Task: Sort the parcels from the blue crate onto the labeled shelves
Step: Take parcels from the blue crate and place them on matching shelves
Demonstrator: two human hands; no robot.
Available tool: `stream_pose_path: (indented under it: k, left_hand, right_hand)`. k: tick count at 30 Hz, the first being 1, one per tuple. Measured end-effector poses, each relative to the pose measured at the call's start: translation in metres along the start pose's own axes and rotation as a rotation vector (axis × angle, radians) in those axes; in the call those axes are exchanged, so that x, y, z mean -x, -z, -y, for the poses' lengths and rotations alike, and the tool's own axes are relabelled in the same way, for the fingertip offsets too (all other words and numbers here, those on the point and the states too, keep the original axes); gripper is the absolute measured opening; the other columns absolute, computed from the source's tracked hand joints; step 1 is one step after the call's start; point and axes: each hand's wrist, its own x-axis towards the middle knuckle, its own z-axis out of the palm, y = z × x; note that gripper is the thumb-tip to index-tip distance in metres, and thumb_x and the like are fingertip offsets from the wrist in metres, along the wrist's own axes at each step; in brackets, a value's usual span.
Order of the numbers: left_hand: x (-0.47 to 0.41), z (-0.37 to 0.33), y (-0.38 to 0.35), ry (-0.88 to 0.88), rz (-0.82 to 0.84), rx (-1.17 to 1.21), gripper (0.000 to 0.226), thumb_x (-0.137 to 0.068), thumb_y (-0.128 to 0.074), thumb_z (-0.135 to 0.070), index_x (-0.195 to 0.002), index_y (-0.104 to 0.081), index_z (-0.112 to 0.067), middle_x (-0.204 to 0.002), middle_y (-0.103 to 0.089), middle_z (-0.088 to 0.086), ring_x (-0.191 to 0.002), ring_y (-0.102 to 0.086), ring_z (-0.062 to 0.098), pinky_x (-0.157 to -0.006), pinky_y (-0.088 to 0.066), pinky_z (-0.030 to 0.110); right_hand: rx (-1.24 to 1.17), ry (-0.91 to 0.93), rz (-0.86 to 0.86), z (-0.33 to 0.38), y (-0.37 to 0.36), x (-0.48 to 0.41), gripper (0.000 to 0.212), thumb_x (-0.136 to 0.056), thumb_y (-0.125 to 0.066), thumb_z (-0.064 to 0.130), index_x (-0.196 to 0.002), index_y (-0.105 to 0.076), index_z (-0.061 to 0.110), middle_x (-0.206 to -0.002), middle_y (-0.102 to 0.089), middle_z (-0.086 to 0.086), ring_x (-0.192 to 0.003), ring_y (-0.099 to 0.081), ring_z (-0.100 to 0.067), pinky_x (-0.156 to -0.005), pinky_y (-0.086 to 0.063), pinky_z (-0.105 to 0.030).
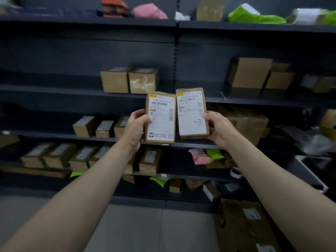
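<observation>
Dark shelves (54,88) of boxes (116,80) fill the room. The left hand (135,128) has its grip clamped on one parcel (161,118), the right hand (218,128) on the other parcel (192,113), both marked 1-7. Likely checking labels; next, find that shelf.

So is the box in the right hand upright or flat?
Roughly upright: the right hand holds the box on end, label facing the camera.
</observation>
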Motion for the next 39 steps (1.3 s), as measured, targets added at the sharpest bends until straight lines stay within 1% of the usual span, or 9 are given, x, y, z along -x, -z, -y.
stream_pose_path:
  k: [6,15,18,22,24,27,33,37,39]
  left_hand:
    - [-0.043,-0.011,0.051,-0.039,-0.154,0.045,0.033,-0.081,-0.056,-0.009,-0.112,-0.053,-0.022,-0.100,-0.071,0.005,-0.083,-0.071,0.021,-0.053,-0.055,0.028]
    - [-0.115,-0.028,0.190,-0.058,-0.240,0.016,0.037,-0.081,-0.056,-0.011,-0.116,-0.051,-0.021,-0.103,-0.070,0.005,-0.085,-0.070,0.020,-0.053,-0.055,0.028]
    - [-0.141,-0.035,0.258,-0.041,-0.281,0.000,0.038,-0.081,-0.055,-0.009,-0.117,-0.051,-0.018,-0.104,-0.069,0.006,-0.085,-0.069,0.020,-0.051,-0.053,0.025]
    - [-0.168,-0.043,0.355,0.068,-0.351,-0.047,0.037,-0.083,-0.054,-0.009,-0.118,-0.050,-0.018,-0.106,-0.067,0.009,-0.093,-0.067,0.026,-0.061,-0.058,0.034]
    - [-0.178,-0.047,0.397,0.111,-0.373,-0.080,0.037,-0.084,-0.054,-0.010,-0.120,-0.050,-0.020,-0.104,-0.067,0.008,-0.090,-0.068,0.025,-0.061,-0.058,0.035]
    - [-0.192,-0.046,0.451,0.167,-0.414,-0.105,0.040,-0.084,-0.054,-0.011,-0.122,-0.048,-0.020,-0.107,-0.066,0.009,-0.093,-0.066,0.026,-0.071,-0.057,0.041]
    - [-0.232,-0.038,0.536,0.193,-0.481,-0.082,0.045,-0.082,-0.058,-0.013,-0.125,-0.047,-0.021,-0.107,-0.066,0.009,-0.088,-0.068,0.024,-0.053,-0.054,0.030]
    - [-0.279,-0.028,0.582,0.228,-0.506,-0.079,0.048,-0.079,-0.060,-0.015,-0.125,-0.046,-0.021,-0.103,-0.067,0.010,-0.078,-0.071,0.022,-0.053,-0.054,0.029]
    - [-0.308,-0.023,0.601,0.242,-0.513,-0.067,0.048,-0.078,-0.062,-0.014,-0.123,-0.046,-0.020,-0.098,-0.069,0.010,-0.072,-0.072,0.020,-0.053,-0.055,0.028]
  right_hand:
    - [0.045,-0.028,0.127,-0.008,-0.071,-0.062,0.031,-0.090,-0.060,0.018,-0.120,-0.054,0.016,-0.098,-0.075,-0.006,-0.086,-0.074,-0.020,-0.068,-0.060,-0.041]
    - [0.123,-0.053,0.205,-0.053,-0.223,-0.122,0.034,-0.087,-0.058,0.017,-0.120,-0.057,0.013,-0.105,-0.072,-0.010,-0.096,-0.070,-0.026,-0.086,-0.056,-0.051]
    - [0.160,-0.103,0.211,-0.087,-0.298,-0.137,0.033,-0.086,-0.059,0.020,-0.119,-0.059,0.016,-0.106,-0.071,-0.008,-0.095,-0.069,-0.025,-0.076,-0.059,-0.043]
    - [0.202,-0.179,0.232,-0.124,-0.396,-0.153,0.032,-0.088,-0.060,0.021,-0.119,-0.056,0.019,-0.102,-0.072,-0.005,-0.088,-0.070,-0.021,-0.054,-0.055,-0.029]
    - [0.230,-0.212,0.258,-0.140,-0.436,-0.162,0.034,-0.088,-0.060,0.023,-0.121,-0.055,0.020,-0.103,-0.071,-0.006,-0.088,-0.070,-0.020,-0.055,-0.056,-0.030]
    - [0.285,-0.271,0.295,-0.164,-0.488,-0.177,0.037,-0.086,-0.061,0.021,-0.122,-0.054,0.015,-0.103,-0.071,-0.007,-0.088,-0.069,-0.022,-0.062,-0.055,-0.033]
    - [0.326,-0.353,0.319,-0.199,-0.580,-0.219,0.033,-0.085,-0.064,0.019,-0.117,-0.054,0.018,-0.095,-0.071,-0.006,-0.078,-0.070,-0.021,-0.054,-0.055,-0.030]
    - [0.352,-0.370,0.331,-0.222,-0.628,-0.262,0.010,-0.088,-0.061,0.018,-0.097,-0.062,0.022,-0.087,-0.072,-0.003,-0.073,-0.069,-0.017,-0.045,-0.052,-0.024]
    - [0.350,-0.371,0.322,-0.234,-0.651,-0.289,0.005,-0.088,-0.060,0.016,-0.089,-0.061,0.021,-0.086,-0.070,-0.004,-0.073,-0.067,-0.018,-0.047,-0.052,-0.025]
